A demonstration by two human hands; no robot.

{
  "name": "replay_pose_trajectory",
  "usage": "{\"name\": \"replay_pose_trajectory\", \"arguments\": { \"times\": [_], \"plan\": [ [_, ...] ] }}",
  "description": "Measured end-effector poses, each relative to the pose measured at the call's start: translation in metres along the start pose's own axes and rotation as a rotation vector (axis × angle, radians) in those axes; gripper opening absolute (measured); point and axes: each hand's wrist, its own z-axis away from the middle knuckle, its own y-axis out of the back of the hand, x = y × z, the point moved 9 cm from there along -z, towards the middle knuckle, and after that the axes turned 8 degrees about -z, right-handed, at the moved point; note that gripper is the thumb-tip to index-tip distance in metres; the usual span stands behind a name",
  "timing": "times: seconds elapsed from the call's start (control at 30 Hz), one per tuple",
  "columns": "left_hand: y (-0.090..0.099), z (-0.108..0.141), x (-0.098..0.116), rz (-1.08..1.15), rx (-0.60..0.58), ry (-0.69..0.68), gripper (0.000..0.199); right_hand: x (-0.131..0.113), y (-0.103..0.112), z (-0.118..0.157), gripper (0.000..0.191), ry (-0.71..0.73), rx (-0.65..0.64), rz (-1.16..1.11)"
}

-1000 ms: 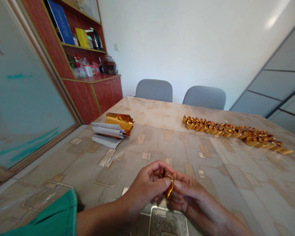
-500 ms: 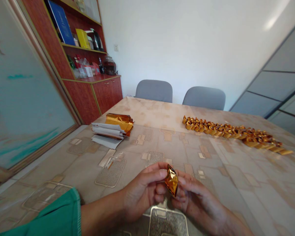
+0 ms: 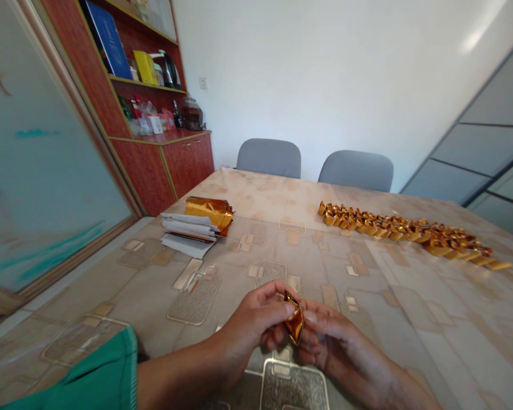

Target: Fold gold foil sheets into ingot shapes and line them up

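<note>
While hands [image 3: 250,327] [image 3: 337,341] pinch gold foil [image 3: 295,324], folded-foil row [image 3: 410,233] lies beyond.

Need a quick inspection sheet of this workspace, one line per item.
Surface: patterned beige tablecloth, lying flat.
Job's things: folded gold foil piece held between the hands; long row of folded gold foil pieces across the table's far right.
Clutter: stack of white paper slips with gold foil sheets on it, far left.
Grippers: bare left hand and right hand, both pinching the foil piece.
Cables: nothing seen.
Surroundings: reddish wooden cabinet with shelves, two grey chairs beyond the table.
</note>
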Motion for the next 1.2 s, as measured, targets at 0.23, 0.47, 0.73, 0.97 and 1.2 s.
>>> {"name": "replay_pose_trajectory", "arguments": {
  "times": [0.23,0.47,0.73,0.97,1.2],
  "plan": [
    [0.001,-0.002,0.002,-0.080,0.023,-0.078,0.033,0.000,0.003,0.000,0.017,0.007,-0.008,-0.065],
    [-0.011,-0.002,-0.016,0.449,-0.158,0.148,0.036,-0.005,0.017,0.006,0.015,0.030,0.046,-0.120],
    [-0.014,-0.003,-0.016,0.465,-0.149,0.115,0.043,-0.018,0.016,0.005,0.025,0.160,0.126,0.166],
    [-0.015,0.000,-0.015,0.392,-0.161,0.079,0.038,-0.022,0.017,0.008,0.024,0.177,0.165,0.268],
    [-0.017,-0.001,-0.020,0.465,-0.212,0.138,0.040,-0.018,0.016,0.008,0.019,0.070,0.121,0.012]
  ]
}}
